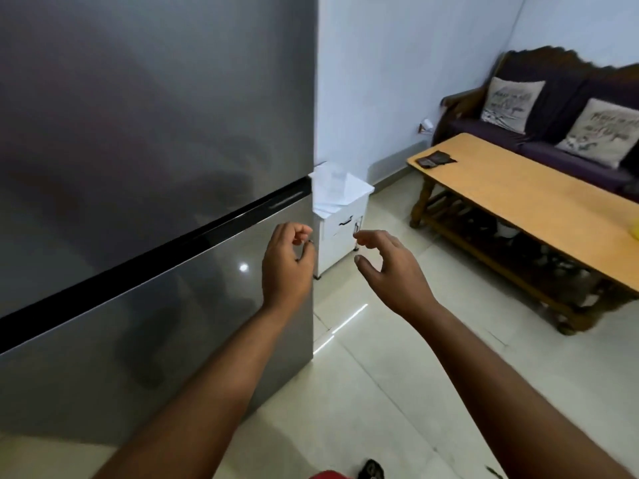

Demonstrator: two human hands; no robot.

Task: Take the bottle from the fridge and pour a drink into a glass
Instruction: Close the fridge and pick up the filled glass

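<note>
While both doors of the tall grey brushed-steel fridge (155, 133) are shut, the bottle, by the task, is presumably inside it; neither it nor any glass is in view. The left hand (285, 264) hovers near the right edge of the lower door, just below the black band that parts the two doors, its fingers (301, 233) curled loosely inward and holding nothing. The right hand (387, 267) hangs off to the side over the pale tiled floor (397, 392), thumb and fingers bent into an open claw, also empty. I judge the main risk to be a poor hold: no handle shows on the smooth door face, so fingers hooking the wrong edge could slip off. Pulling the lower door when the bottle sits behind the upper one would waste the reach. A small white cabinet (340, 216) stands close beside the fridge, and a door swung wide may knock it. The long wooden bench (518, 195) stands well apart, so the bottle would have to be carried across open floor if the pour happens there.
</note>
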